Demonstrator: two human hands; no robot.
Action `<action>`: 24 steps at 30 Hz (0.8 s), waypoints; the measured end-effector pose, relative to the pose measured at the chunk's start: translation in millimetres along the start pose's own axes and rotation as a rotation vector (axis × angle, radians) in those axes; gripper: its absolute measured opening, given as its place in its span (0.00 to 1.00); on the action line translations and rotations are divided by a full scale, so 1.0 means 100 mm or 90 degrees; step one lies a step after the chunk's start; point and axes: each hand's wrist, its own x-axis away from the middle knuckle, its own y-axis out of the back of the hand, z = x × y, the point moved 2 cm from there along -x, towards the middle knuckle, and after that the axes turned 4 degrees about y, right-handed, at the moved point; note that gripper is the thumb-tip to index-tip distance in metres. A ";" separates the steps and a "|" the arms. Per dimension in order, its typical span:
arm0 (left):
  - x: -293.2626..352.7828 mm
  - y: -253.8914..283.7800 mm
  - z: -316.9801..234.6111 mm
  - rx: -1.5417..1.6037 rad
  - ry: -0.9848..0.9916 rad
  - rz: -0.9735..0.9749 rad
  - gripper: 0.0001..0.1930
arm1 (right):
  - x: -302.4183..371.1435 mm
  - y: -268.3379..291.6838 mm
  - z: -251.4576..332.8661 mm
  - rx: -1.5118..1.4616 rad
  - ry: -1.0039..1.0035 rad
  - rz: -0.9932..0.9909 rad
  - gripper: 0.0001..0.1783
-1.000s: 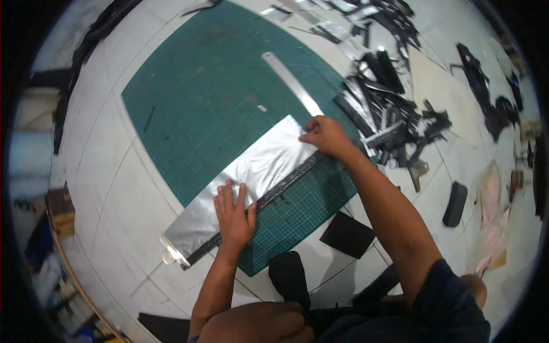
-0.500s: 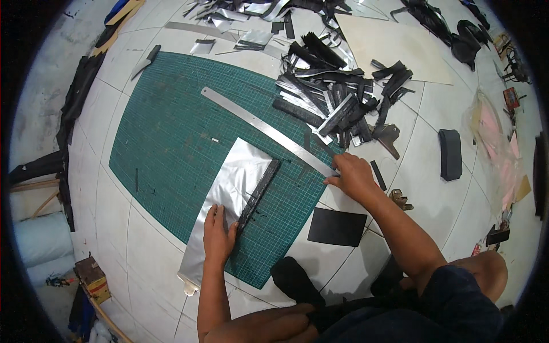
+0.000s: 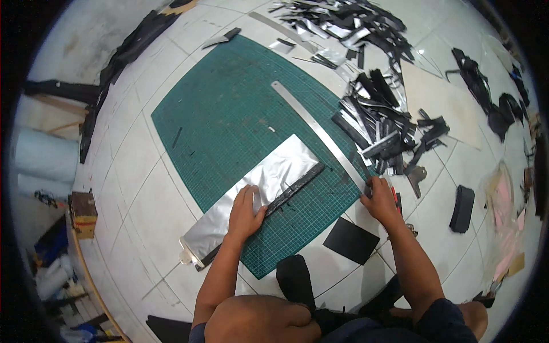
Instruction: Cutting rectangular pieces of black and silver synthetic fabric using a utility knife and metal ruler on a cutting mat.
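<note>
My left hand point(image 3: 246, 214) lies with fingers stretched over a silver sheet point(image 3: 277, 168) that has a black strip along its near edge. A metal clip point(image 3: 186, 251) sits at the sheet's lower left end. Under most of the sheet is a green cutting mat point(image 3: 223, 114). My right hand point(image 3: 382, 201) pinches the near end of a steel ruler point(image 3: 320, 132), which lies diagonally on the mat, apart from the sheet. Close beside the right hand, partly hidden by it, is a slim red and black object point(image 3: 396, 199).
A heap of black and silver offcuts point(image 3: 383, 126) covers the mat's right edge and the floor beyond. A knife point(image 3: 223, 38) lies at the far mat corner. Near my feet is a black rectangular piece point(image 3: 351, 240); a black block point(image 3: 462, 208) rests farther right.
The view has turned, so everything appears shifted and rotated clockwise. Both hands keep their places on the sheet and the ruler. The red part beside my right hand now shows.
</note>
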 end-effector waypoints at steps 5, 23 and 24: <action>0.06 -0.08 0.07 0.045 -0.002 -0.082 0.28 | -0.01 0.01 -0.07 -0.118 -0.020 0.034 0.15; 0.07 -0.30 0.15 -0.015 0.030 -0.190 0.20 | 1.14 -1.23 1.37 -0.287 -0.007 0.079 0.15; 0.08 -0.31 0.15 -0.027 0.024 -0.177 0.20 | 1.15 -1.26 1.35 -0.264 -0.005 0.092 0.16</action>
